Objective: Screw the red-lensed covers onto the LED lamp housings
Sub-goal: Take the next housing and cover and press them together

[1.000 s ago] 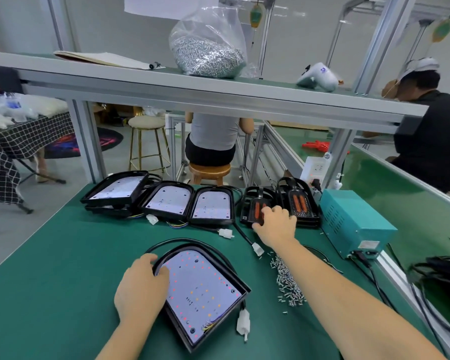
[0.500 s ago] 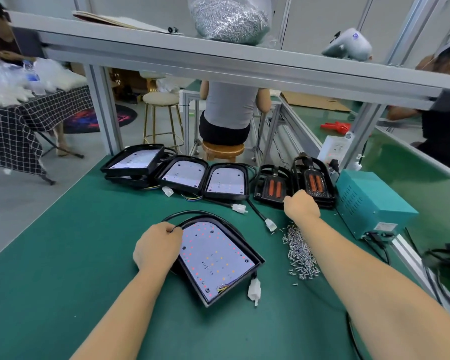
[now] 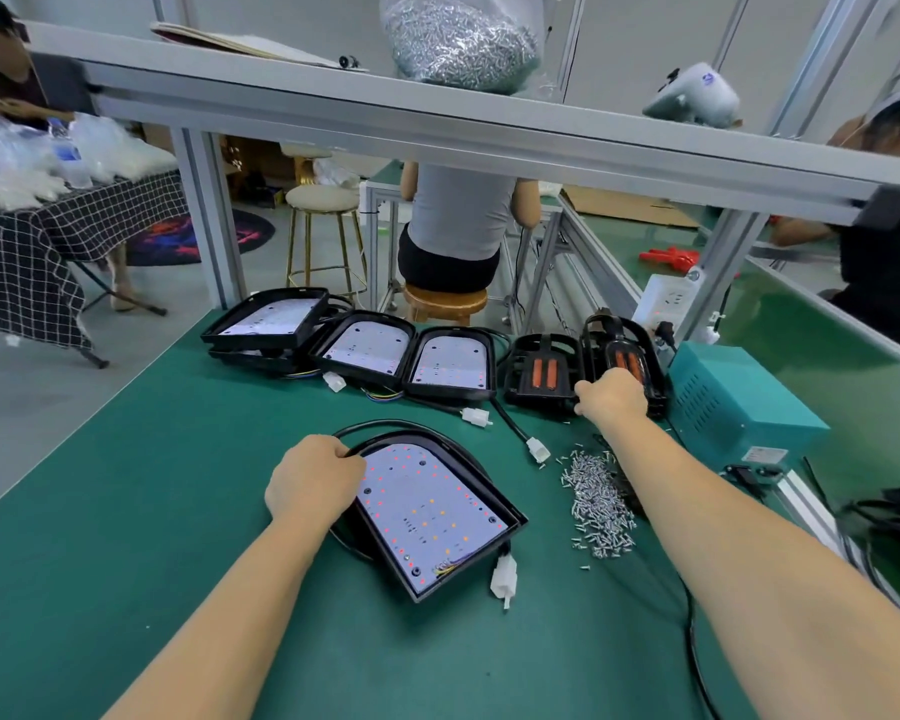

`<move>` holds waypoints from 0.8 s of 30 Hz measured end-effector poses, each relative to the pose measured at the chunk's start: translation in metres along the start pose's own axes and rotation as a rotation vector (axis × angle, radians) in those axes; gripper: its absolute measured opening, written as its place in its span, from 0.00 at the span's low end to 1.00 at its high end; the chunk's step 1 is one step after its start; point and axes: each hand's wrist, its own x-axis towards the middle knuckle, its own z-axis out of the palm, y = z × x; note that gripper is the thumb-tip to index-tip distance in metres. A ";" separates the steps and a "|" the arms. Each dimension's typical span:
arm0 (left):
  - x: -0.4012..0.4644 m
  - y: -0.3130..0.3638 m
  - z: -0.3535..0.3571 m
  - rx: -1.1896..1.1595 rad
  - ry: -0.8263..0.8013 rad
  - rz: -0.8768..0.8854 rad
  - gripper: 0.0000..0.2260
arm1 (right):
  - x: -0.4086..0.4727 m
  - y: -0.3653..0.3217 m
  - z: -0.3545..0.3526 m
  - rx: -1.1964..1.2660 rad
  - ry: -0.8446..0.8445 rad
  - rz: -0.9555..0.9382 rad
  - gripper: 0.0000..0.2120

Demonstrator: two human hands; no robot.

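Note:
A black LED lamp housing (image 3: 432, 511) with a white LED board lies face up on the green mat in front of me. My left hand (image 3: 313, 483) grips its upper left rim. Two stacks of black covers with red lenses stand at the back right: one (image 3: 541, 374) and a taller one (image 3: 624, 356). My right hand (image 3: 611, 400) reaches to the front edge of the taller stack, fingers curled over a cover's rim. A pile of small silver screws (image 3: 598, 504) lies right of the housing.
Several more housings (image 3: 365, 348) line the mat's far edge with loose white connectors (image 3: 476, 416). A teal power box (image 3: 733, 407) sits at the right. An overhead shelf (image 3: 437, 116) carries a bag of screws (image 3: 458, 39) and an electric screwdriver (image 3: 692, 98). Other people work nearby.
My right hand slid from the left cover stack rightward to the taller stack. My head moved, so the scene shifted in view. The left hand stays on the housing.

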 end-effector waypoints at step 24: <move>0.008 0.001 0.016 -0.479 -0.187 -0.086 0.07 | -0.007 -0.002 0.014 -0.170 0.029 -0.091 0.10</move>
